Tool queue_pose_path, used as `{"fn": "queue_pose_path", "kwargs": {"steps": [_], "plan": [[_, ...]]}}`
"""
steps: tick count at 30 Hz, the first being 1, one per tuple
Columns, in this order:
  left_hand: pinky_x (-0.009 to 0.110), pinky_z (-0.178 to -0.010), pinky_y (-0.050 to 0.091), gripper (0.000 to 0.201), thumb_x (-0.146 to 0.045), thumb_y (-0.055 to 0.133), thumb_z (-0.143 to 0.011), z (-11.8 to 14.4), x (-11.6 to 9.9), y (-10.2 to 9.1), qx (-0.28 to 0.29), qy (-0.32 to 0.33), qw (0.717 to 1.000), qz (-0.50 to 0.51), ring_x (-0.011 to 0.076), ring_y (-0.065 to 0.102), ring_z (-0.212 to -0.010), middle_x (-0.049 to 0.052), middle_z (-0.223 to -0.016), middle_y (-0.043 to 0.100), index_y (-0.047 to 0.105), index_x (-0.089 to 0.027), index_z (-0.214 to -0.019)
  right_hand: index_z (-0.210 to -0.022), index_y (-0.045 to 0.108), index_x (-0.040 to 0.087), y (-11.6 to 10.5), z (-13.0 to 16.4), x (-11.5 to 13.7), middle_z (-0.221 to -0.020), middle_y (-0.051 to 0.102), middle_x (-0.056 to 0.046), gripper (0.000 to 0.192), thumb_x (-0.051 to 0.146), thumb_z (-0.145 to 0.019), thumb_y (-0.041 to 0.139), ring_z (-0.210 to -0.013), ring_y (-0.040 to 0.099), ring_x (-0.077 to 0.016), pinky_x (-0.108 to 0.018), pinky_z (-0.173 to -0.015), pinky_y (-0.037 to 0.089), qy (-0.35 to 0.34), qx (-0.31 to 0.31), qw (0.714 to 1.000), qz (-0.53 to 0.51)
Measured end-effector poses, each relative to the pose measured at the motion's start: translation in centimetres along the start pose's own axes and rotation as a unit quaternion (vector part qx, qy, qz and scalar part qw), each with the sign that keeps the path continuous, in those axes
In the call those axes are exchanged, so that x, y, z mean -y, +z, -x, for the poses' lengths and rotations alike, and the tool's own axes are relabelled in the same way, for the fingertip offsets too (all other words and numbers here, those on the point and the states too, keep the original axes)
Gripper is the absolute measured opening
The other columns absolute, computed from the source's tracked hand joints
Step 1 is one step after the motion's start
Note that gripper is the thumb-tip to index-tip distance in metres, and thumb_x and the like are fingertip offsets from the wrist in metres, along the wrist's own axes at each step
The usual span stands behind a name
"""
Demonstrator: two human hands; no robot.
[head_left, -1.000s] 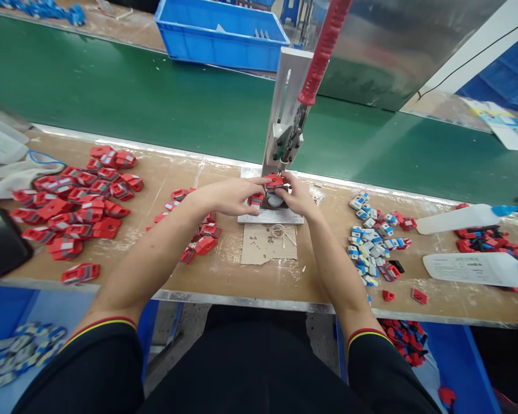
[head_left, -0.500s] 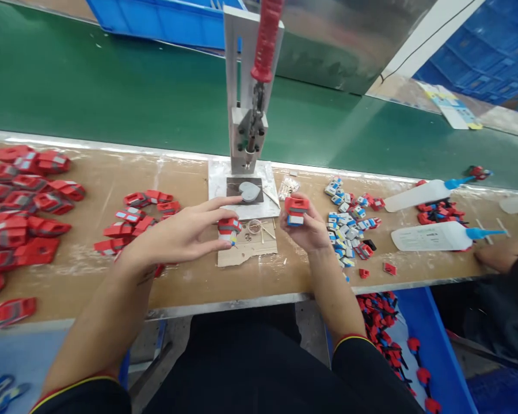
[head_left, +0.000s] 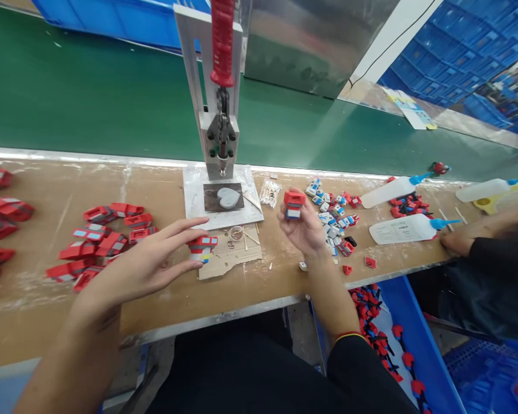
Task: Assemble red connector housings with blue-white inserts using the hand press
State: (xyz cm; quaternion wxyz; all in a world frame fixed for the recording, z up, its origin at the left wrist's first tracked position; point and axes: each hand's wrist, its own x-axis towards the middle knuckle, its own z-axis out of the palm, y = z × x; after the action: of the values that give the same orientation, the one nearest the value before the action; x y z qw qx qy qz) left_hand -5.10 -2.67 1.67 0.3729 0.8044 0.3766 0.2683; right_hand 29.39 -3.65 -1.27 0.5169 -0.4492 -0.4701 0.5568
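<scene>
Left of the toggle press [head_left: 219,109], the left hand [head_left: 155,259] pinches a red plastic clip [head_left: 202,246] at its fingertips; right of it, the right hand [head_left: 304,227] clamps a smaller red-and-blue piece [head_left: 293,204] by its sides; both probably light, stiff, best held edgewise

I log a hand press [head_left: 219,132] with a red lever handle [head_left: 222,40] standing on a metal base plate [head_left: 194,198] at the workbench's [head_left: 34,322] far edge; a green conveyor belt [head_left: 90,98] behind it; three white squeeze bottles with blue nozzles [head_left: 403,229] lying to the right; a small clear bag [head_left: 269,192] beside the plate; a co-worker's sleeve [head_left: 492,253] at far right.
</scene>
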Motion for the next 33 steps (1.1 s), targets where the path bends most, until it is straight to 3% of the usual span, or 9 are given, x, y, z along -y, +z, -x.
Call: {"fn": "queue_pose_path", "kwargs": {"steps": [5, 8, 11, 15, 19, 21, 24, 28, 33], "plan": [[0.037, -0.092, 0.067, 0.042, -0.04, 0.086, -0.08, 4.1, 1.1, 0.8, -0.138, -0.082, 0.972, 0.173, 0.0296, 0.076, -0.11, 0.007, -0.125, 0.077, 0.079, -0.035, -0.121, -0.141, 0.042, 0.035, -6.2, -10.2, 0.4, -0.114, 0.065, -0.008, 0.052, 0.052, -0.094, 0.058, -0.093, 0.067, -0.0234, -0.037, -0.071, 0.056, -0.049, -0.042, 0.966, 0.249], [0.031, -0.072, 0.068, 0.045, -0.036, 0.091, -0.077, 5.4, 1.0, 2.1, -0.22, -0.142, 0.897, 0.357, 0.025, 0.08, -0.091, 0.005, -0.126, 0.077, 0.076, -0.037, -0.119, -0.138, 0.05, 0.022, -7.9, -17.8, 0.8, -0.113, 0.066, -0.013, 0.044, 0.031, -0.095, 0.052, -0.097, 0.066, -0.0255, -0.042, -0.084, 0.056, -0.075, -0.05, 0.856, 0.509], [0.031, -0.073, 0.068, 0.048, -0.036, 0.094, -0.073, 5.6, 0.5, 3.2, -0.262, -0.192, 0.821, 0.47, 0.0255, 0.082, -0.091, 0.003, -0.116, 0.08, 0.071, -0.038, -0.116, -0.125, 0.062, 0.013, -7.6, -23.0, 1.0, -0.121, 0.067, -0.02, 0.04, 0.014, -0.085, 0.056, -0.112, 0.061, -0.0321, -0.051, -0.107, 0.047, -0.087, -0.022, 0.802, 0.59], [0.033, -0.084, 0.067, 0.047, -0.037, 0.096, -0.072, 4.7, 0.0, 3.5, -0.282, -0.229, 0.784, 0.504, 0.025, 0.082, -0.097, 0.0, -0.105, 0.08, 0.065, -0.033, -0.107, -0.117, 0.068, 0.013, -6.7, -24.9, 0.6, -0.115, 0.071, -0.021, 0.039, 0.008, -0.08, 0.057, -0.11, 0.06, -0.0353, -0.056, -0.11, 0.044, -0.079, 0.014, 0.782, 0.619], [0.032, -0.079, 0.066, 0.048, -0.037, 0.095, -0.072, 3.2, 0.1, 3.0, -0.279, -0.222, 0.807, 0.471, 0.0226, 0.081, -0.091, -0.001, -0.098, 0.077, 0.058, -0.028, -0.1, -0.136, 0.06, 0.01, -7.0, -23.5, 1.5, -0.134, 0.063, -0.026, 0.051, 0.014, -0.085, 0.058, -0.125, 0.056, -0.0397, -0.059, -0.112, 0.043, -0.097, -0.01, 0.766, 0.636], [0.032, -0.077, 0.065, 0.048, -0.035, 0.094, -0.073, 1.9, 0.3, 2.3, -0.272, -0.208, 0.822, 0.456, 0.0216, 0.08, -0.089, -0.002, -0.096, 0.074, 0.055, -0.026, -0.099, -0.139, 0.057, 0.012, -6.6, -21.7, 2.4, -0.14, 0.059, -0.025, 0.05, 0.02, -0.09, 0.055, -0.126, 0.056, -0.0386, -0.058, -0.11, 0.045, -0.139, -0.051, 0.78, 0.608], [0.031, -0.076, 0.062, 0.044, -0.03, 0.085, -0.077, -0.8, 0.6, 0.8, -0.247, -0.177, 0.855, 0.42, 0.0201, 0.078, -0.088, -0.002, -0.097, 0.072, 0.053, -0.028, -0.107, -0.123, 0.067, 0.021, -3.7, -17.8, 2.8, -0.117, 0.069, -0.015, 0.032, 0.033, -0.096, 0.055, -0.102, 0.065, -0.0285, -0.047, -0.09, 0.054, -0.188, -0.023, 0.859, 0.475], [0.038, -0.089, 0.063, 0.052, -0.025, 0.078, -0.079, -4.9, 1.1, -1.3, -0.167, -0.124, 0.93, 0.304, 0.0215, 0.075, -0.096, 0.005, -0.109, 0.073, 0.057, -0.024, -0.127, -0.119, 0.071, 0.022, 2.6, -12.9, 0.7, -0.103, 0.072, -0.008, 0.039, 0.05, -0.093, 0.064, -0.083, 0.063, -0.0199, -0.039, -0.078, 0.054, -0.124, 0.149, 0.926, 0.323], [0.042, -0.097, 0.062, 0.056, -0.027, 0.075, -0.08, -7.0, 1.7, -1.6, -0.109, -0.086, 0.966, 0.22, 0.0238, 0.073, -0.105, 0.013, -0.117, 0.073, 0.06, -0.014, -0.132, -0.119, 0.07, 0.022, 7.5, -12.2, -1.8, -0.097, 0.071, -0.004, 0.043, 0.053, -0.089, 0.066, -0.073, 0.058, -0.016, -0.034, -0.069, 0.051, -0.077, 0.123, 0.967, 0.211]]}}
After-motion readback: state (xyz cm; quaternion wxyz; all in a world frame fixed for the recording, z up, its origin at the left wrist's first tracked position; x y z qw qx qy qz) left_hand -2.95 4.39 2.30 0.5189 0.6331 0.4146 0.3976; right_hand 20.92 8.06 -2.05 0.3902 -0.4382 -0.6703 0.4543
